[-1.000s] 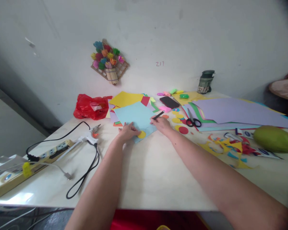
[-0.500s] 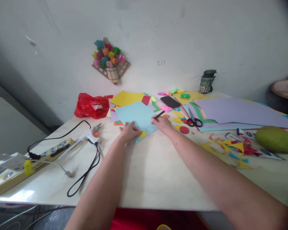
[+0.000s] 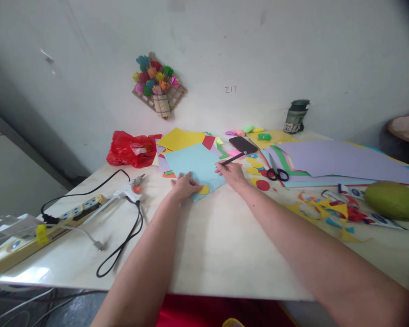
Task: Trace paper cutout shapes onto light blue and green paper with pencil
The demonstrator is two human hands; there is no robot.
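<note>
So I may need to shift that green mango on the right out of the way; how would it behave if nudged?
The green mango looks rounded and oblong, so it would probably roll or wobble rather than slide. It seems solid and fairly heavy for its size. It lies beside loose paper scraps, which a push would likely scatter.

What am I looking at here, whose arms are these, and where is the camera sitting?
The camera sits on a person's head and looks down at their own two bare arms over a white table. The left hand presses on a light blue paper sheet beside a small yellow paper circle. The right hand holds a black pen. Nearby lie scissors, a dark phone, a red plastic bag, a power strip and a green mango.
</note>
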